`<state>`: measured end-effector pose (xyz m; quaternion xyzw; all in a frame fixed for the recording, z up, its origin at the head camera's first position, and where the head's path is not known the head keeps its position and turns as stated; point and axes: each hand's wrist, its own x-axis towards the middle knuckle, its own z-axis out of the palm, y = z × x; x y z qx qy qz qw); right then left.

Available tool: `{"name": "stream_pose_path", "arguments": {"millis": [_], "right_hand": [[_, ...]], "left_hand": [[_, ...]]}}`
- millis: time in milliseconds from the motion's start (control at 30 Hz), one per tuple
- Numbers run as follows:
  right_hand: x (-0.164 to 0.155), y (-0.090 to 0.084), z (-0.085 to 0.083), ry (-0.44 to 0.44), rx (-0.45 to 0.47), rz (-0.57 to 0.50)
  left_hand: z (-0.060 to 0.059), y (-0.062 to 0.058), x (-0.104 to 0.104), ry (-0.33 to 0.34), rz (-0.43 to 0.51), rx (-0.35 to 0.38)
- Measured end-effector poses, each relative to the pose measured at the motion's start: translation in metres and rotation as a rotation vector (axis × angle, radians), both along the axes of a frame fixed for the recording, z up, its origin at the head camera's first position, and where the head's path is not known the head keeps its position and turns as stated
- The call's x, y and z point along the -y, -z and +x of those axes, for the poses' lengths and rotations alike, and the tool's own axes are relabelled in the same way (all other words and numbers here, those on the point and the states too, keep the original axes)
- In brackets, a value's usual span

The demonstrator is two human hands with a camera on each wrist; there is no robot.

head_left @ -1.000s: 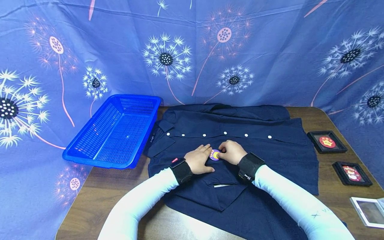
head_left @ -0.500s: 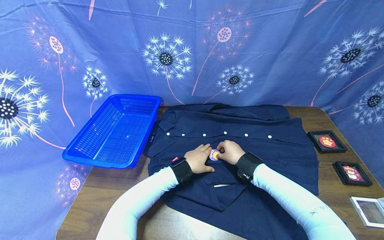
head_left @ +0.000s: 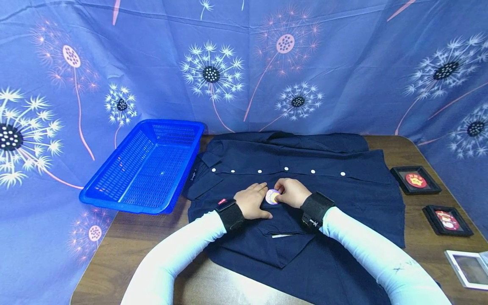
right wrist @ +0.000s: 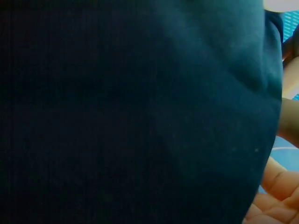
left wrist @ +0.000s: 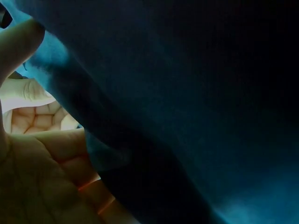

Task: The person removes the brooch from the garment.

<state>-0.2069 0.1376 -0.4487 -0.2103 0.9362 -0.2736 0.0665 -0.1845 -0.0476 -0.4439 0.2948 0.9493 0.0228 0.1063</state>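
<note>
A dark navy button-up shirt (head_left: 343,199) lies spread over the table, with a row of white buttons along its front. My left hand (head_left: 250,202) rests on the cloth with its fingers straight, just left of a round purple-and-yellow badge (head_left: 271,197). The badge's right edge is pinched by my right hand (head_left: 292,193), whose fingertips are partly hidden. Dark cloth (left wrist: 154,116) fills most of the left wrist view, beside my left palm. The right wrist view is also mostly dark cloth (right wrist: 140,116), and the badge cannot be seen there.
A blue plastic basket (head_left: 146,165) stands at the back left. Along the right side of the wooden table (head_left: 110,254) lie two black frames holding red badges (head_left: 415,180) and a white-framed case (head_left: 470,270). A patterned blue curtain (head_left: 248,63) hangs behind.
My right hand has shifted slightly left and stays on the badge. The badge face now catches more light, as if tilted a little. My left hand stays nearly still.
</note>
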Motion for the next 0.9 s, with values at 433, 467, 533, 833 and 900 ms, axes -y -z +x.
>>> {"name": "stream_pose_path", "arguments": {"millis": [433, 467, 533, 833, 900], "right_hand": [[-0.005, 0.003, -0.004, -0.009, 0.045, -0.105], [-0.006, 0.003, -0.005, -0.006, 0.046, -0.113], [-0.008, 0.003, -0.005, -0.011, 0.044, -0.129], [-0.011, -0.001, -0.006, -0.026, 0.036, -0.163], [-0.011, -0.003, -0.006, -0.026, 0.029, -0.164]], "left_hand": [[0.0, 0.0, 0.002, -0.001, 0.014, -0.005], [0.001, 0.0, 0.002, -0.004, 0.017, -0.001], [0.001, 0.0, 0.002, -0.008, 0.022, 0.007], [0.0, 0.002, 0.003, -0.014, 0.024, 0.023], [0.0, 0.002, 0.003, -0.011, 0.026, 0.022]]}}
